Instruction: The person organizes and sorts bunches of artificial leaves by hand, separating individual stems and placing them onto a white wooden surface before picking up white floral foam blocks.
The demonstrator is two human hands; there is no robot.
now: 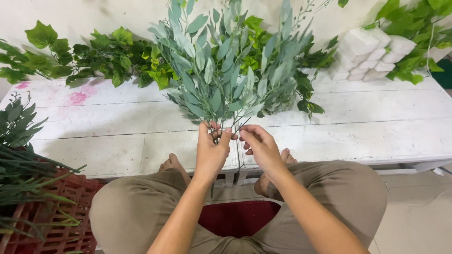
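A single head-worn camera looks steeply down and forward from close above the person's lap, over a low white table (no second view shares the scene).

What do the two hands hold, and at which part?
The left hand grips the grey-green leaf bunch at its stem bases; the right hand pinches stems beside it.

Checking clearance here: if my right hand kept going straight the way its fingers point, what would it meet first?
The right hand points left toward the left hand; it would likely meet the gathered stems and that hand's fingers first.
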